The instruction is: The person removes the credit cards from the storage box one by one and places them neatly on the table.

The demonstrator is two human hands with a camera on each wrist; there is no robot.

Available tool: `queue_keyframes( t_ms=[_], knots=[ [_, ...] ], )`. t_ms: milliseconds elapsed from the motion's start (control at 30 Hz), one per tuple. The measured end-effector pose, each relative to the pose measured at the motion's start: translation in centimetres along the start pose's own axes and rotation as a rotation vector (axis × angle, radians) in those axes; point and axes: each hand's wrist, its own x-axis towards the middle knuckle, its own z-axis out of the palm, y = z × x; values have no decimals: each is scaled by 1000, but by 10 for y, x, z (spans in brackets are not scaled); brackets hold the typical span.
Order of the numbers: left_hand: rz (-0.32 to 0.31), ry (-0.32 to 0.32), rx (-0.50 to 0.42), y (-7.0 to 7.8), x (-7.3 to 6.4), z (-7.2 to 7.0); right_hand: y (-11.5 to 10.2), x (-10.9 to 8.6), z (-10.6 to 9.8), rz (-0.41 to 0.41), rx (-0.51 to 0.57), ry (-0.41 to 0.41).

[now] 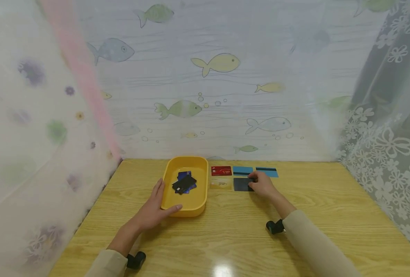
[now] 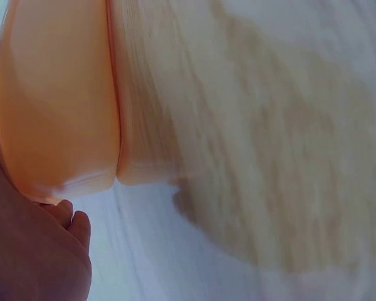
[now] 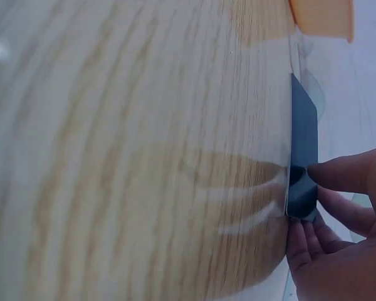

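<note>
My left hand (image 1: 151, 211) rests against the near left corner of a yellow plastic bin (image 1: 206, 192), fingers along its left side and thumb across the front rim. Several overlapping cards, dark blue and black (image 1: 185, 184), lie inside. With its thumb and fingertips, my right hand (image 1: 264, 185) pinches the right end of a dark card (image 1: 241, 184) at the table. In the right wrist view the thumb presses on the face of this dark card (image 3: 304, 138), the other fingers at its end edge.
Beside the bin are a red VIP card (image 1: 221, 171), a gold card (image 1: 220, 184) and two blue cards with black stripes, one in the middle (image 1: 242, 170) and one at right (image 1: 268, 172). A fish-patterned curtain (image 1: 219, 96) hangs behind the wooden table (image 1: 232, 238).
</note>
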Motion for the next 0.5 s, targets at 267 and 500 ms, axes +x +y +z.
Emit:
queue_keyframes(
  t_ms=[267, 500],
  knots=[
    [-5, 10, 0, -3, 0, 2, 0, 3, 3, -11, -36, 23],
    [-3, 12, -7, -3, 2, 3, -2, 4, 3, -15, -70, 10]
  ],
)
